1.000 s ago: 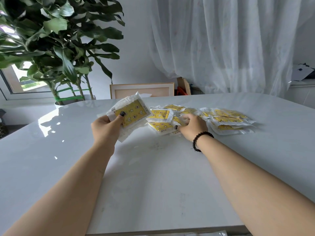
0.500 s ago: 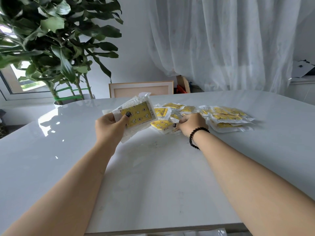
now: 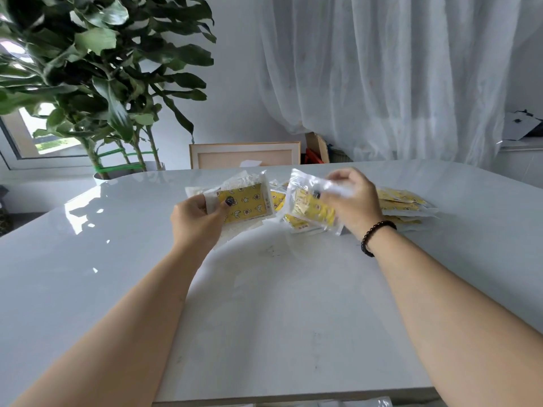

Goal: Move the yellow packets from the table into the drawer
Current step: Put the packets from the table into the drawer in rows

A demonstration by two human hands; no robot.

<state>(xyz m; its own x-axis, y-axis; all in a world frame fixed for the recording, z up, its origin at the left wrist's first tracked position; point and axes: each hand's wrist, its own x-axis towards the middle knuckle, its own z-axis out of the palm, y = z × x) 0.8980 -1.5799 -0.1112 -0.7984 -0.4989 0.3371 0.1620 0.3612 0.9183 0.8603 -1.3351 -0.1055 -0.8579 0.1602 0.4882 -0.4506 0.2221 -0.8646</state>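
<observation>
At nine o'clock of the pile, left hand (image 3: 196,219) lifted off the counter (image 3: 117,259), grip closed by thumb and fingers on a small stack of packets (image 3: 245,202), probably kept there as a collecting bundle. At centre, right hand (image 3: 351,201) raised, grip pinching another packet (image 3: 313,205) by its clear edge, blurred, likely headed for that stack. At three o'clock, remaining yellow packets (image 3: 402,201) lying heaped on the counter. No drawer in view; transfer not yet begun, gathering apparently the step in hand.
</observation>
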